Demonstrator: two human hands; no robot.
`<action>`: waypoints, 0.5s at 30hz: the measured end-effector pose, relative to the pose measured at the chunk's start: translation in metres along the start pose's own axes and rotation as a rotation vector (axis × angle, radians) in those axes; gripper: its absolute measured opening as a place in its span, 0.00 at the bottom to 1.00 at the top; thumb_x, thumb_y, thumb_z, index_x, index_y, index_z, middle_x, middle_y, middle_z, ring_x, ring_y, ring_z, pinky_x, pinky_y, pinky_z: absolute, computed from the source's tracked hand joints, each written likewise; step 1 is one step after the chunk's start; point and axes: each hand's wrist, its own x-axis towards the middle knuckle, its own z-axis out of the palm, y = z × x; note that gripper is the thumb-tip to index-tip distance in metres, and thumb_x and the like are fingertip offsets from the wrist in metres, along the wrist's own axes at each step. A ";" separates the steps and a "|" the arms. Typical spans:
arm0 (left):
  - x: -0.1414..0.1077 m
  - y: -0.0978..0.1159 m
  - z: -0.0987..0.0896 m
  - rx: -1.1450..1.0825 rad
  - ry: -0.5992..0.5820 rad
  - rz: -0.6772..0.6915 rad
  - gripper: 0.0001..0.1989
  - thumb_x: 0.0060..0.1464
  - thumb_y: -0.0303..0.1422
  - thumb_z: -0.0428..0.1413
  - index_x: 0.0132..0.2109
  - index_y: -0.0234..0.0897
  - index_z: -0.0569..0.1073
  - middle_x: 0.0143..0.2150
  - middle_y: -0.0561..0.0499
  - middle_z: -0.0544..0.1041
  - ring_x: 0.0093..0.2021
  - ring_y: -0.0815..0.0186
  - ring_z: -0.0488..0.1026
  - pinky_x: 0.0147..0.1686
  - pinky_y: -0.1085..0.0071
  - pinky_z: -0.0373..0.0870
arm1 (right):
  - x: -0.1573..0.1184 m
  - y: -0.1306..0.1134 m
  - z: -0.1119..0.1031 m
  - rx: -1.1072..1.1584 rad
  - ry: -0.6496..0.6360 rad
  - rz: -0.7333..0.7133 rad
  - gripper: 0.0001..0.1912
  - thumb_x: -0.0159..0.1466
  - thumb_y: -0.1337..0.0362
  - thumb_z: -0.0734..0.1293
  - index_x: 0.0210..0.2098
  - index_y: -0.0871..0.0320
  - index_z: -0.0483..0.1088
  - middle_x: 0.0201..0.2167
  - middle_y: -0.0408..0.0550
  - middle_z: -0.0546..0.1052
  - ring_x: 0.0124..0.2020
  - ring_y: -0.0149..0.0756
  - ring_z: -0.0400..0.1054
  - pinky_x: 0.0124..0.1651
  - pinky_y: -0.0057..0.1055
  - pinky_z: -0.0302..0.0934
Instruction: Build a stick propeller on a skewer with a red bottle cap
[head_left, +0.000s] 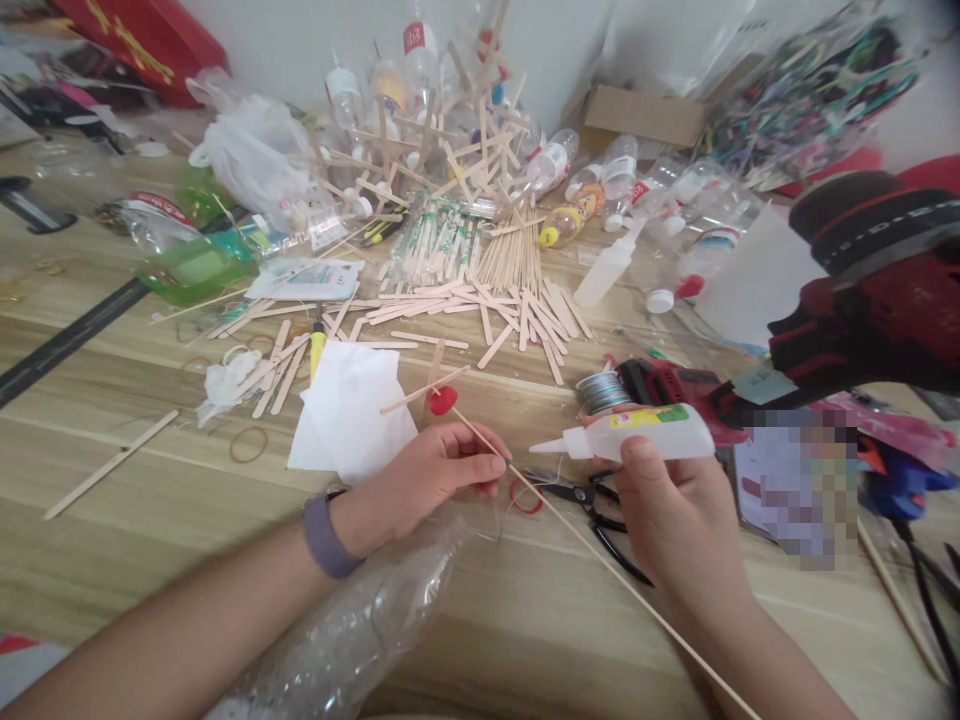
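A long thin wooden skewer (611, 568) is pinched in my left hand (454, 465), slanting from the sheet of paper down to the lower right. Near its upper end sits a red bottle cap (443, 401), with a craft stick (420, 390) crossing behind it. A small dark piece (508, 464) shows on the skewer at my left fingertips. My right hand (675, 500) grips a white squeeze glue bottle (652, 432), lying nearly level, its narrow nozzle (547, 446) pointing left above the skewer. Black-handled scissors (592, 500) lie beneath, between my hands.
White paper (349, 410) lies left of my left hand. Loose craft sticks (525, 325), bundled skewers (514, 250) and plastic bottles (551, 165) crowd the back. A red and black power drill (847, 310) stands at right, near a wire spool (602, 391). A clear plastic bottle (352, 630) lies in front.
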 end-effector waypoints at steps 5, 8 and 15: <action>0.000 0.000 0.000 0.022 0.006 -0.002 0.11 0.44 0.34 0.66 0.33 0.33 0.74 0.26 0.55 0.73 0.27 0.72 0.69 0.33 0.72 0.64 | -0.005 0.001 0.001 0.135 -0.028 0.032 0.17 0.60 0.49 0.70 0.42 0.53 0.72 0.36 0.47 0.81 0.35 0.42 0.75 0.38 0.37 0.69; 0.000 0.001 0.001 0.068 -0.008 -0.002 0.10 0.46 0.34 0.64 0.33 0.32 0.74 0.26 0.54 0.74 0.28 0.71 0.69 0.33 0.72 0.64 | -0.008 0.000 0.002 0.118 -0.082 0.049 0.19 0.60 0.50 0.70 0.44 0.54 0.71 0.37 0.49 0.81 0.35 0.43 0.76 0.39 0.38 0.71; -0.001 0.005 0.003 0.131 -0.024 -0.008 0.07 0.47 0.32 0.63 0.31 0.33 0.74 0.26 0.54 0.74 0.28 0.71 0.69 0.34 0.73 0.65 | -0.009 -0.006 0.004 0.036 -0.092 -0.023 0.19 0.58 0.50 0.72 0.43 0.53 0.70 0.37 0.49 0.82 0.36 0.45 0.78 0.38 0.38 0.73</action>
